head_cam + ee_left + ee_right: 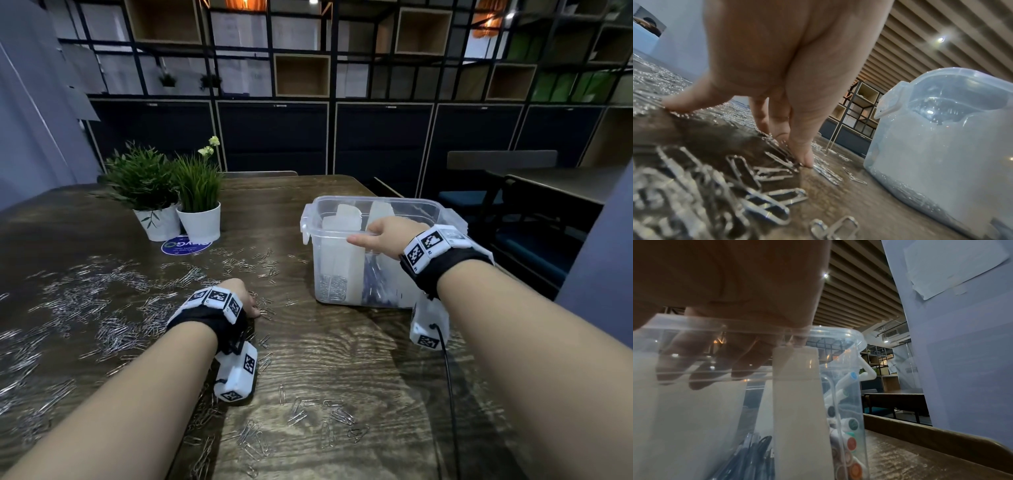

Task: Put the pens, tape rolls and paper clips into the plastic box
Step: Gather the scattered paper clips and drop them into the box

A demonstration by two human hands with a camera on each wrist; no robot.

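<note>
Silver paper clips (102, 308) lie scattered over the left and near part of the wooden table (342, 359). My left hand (255, 308) arches over them, thumb and fingertips (803, 159) pressed together on a few paper clips (777, 162) at the table. The clear plastic box (376, 202) stands to the right. My right hand (373, 236) grips its near rim, fingers (735, 363) curled inside and the thumb along the outside. White dividers (339, 246) split the box. Inside lie paper clips (334, 287), dark pens (373, 284) and markers (851, 423).
Two white potted plants (157, 205) (200, 205) and a blue round sticker (185, 245) sit at the back left. A black cable (448, 377) runs from my right wrist. More clips (325, 418) lie near the front edge. The table's right edge (941, 439) is close behind the box.
</note>
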